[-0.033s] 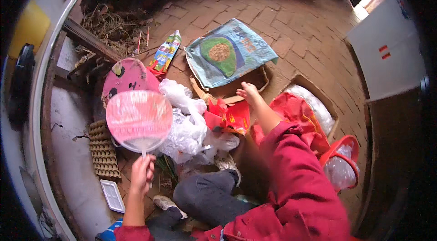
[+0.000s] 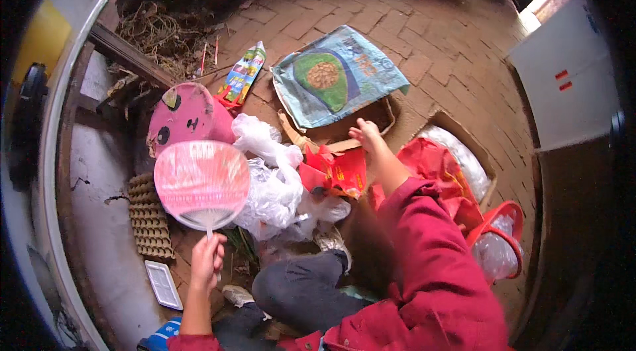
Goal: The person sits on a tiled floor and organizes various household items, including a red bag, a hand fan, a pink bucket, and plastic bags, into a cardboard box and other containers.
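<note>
A round hand fan, pink and white with a pale ribbed base, stands upright in my left hand, whose fingers wrap round its handle. It partly hides a pink round stool-like thing with a cartoon face. My right hand reaches forward, empty, with its fingers apart. It is close to the near side of a cardboard box, over which a flat blue woven sack lies. Red plastic bags sit just below that hand, beside white plastic bags.
Egg trays are stacked at the left, above a white shallow tray. A colourful packet lies near dry twigs. At the right are a box with a red bag and a red-rimmed container with clear plastic. Brick floor extends beyond.
The fan has dipped slightly downward in my left hand. My right hand stays in nearly the same place by the box.
</note>
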`<control>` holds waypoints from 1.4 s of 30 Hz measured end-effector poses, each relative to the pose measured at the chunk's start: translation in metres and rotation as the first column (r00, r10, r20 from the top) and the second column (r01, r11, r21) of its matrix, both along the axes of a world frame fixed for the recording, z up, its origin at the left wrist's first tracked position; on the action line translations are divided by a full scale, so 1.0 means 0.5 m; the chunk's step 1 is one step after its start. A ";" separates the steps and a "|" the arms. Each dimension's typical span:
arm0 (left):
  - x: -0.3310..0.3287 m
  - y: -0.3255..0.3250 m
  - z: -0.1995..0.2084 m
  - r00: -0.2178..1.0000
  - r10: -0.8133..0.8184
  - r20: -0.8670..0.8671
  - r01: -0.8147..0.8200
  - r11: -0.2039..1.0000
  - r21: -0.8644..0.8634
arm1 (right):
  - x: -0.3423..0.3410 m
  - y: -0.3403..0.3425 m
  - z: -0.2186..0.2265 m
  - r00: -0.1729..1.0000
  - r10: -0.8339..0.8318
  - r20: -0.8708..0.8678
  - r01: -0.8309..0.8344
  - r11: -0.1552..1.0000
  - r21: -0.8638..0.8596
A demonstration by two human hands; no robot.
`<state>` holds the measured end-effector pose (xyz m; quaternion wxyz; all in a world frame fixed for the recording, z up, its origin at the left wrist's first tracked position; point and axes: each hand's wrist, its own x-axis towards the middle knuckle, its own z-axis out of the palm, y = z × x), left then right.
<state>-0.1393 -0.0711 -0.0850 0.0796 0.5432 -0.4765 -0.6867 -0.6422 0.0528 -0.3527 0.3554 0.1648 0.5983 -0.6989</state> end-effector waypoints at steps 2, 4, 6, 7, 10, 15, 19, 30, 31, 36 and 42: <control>0.030 0.012 -0.035 0.996 0.080 0.051 -0.080 0.997 -0.001 | -0.038 -0.018 -0.064 0.992 -0.119 0.032 0.122 0.986 -0.117; 0.039 0.019 -0.067 0.981 0.194 0.028 -0.195 0.980 0.036 | -0.083 -0.041 -0.114 0.978 -0.200 0.061 0.209 0.946 -0.247; 0.010 0.015 -0.106 0.976 0.211 -0.051 -0.206 0.974 0.092 | -0.200 0.010 -0.144 0.960 -0.276 0.035 0.268 0.886 -0.378; 0.004 0.014 -0.109 0.979 0.198 -0.042 -0.194 0.977 0.089 | -0.220 -0.005 -0.142 0.934 -0.354 0.036 0.341 0.862 -0.375; 0.019 0.019 -0.106 0.987 0.156 0.023 -0.157 0.987 0.034 | -0.238 -0.077 -0.104 0.956 -0.278 0.090 0.292 0.898 -0.330; -0.005 0.029 -0.090 0.984 0.180 -0.016 -0.179 0.983 0.024 | -0.306 -0.163 0.088 0.950 -0.263 -0.168 0.226 0.951 -0.210; -0.001 0.042 -0.059 0.982 0.179 -0.062 -0.180 0.984 -0.009 | -0.343 -0.223 0.352 0.872 -0.018 -0.488 -0.071 0.984 -0.162; 0.031 0.109 0.019 0.970 0.014 -0.242 -0.043 0.993 -0.114 | -0.236 0.253 0.764 0.261 0.253 -0.932 -0.122 0.966 0.228; 0.036 0.119 0.036 0.969 -0.010 -0.248 -0.023 0.991 -0.130 | -0.198 0.316 0.772 0.185 0.293 -0.938 -0.079 0.956 0.283; 0.056 0.151 0.059 0.946 -0.100 -0.308 0.039 0.980 -0.197 | 0.030 0.562 0.733 0.047 0.372 -0.927 -0.025 0.928 0.371; 0.061 0.146 0.106 0.949 -0.191 -0.250 0.111 0.946 -0.304 | 0.260 0.805 0.611 -0.080 0.607 -0.791 0.166 0.790 0.590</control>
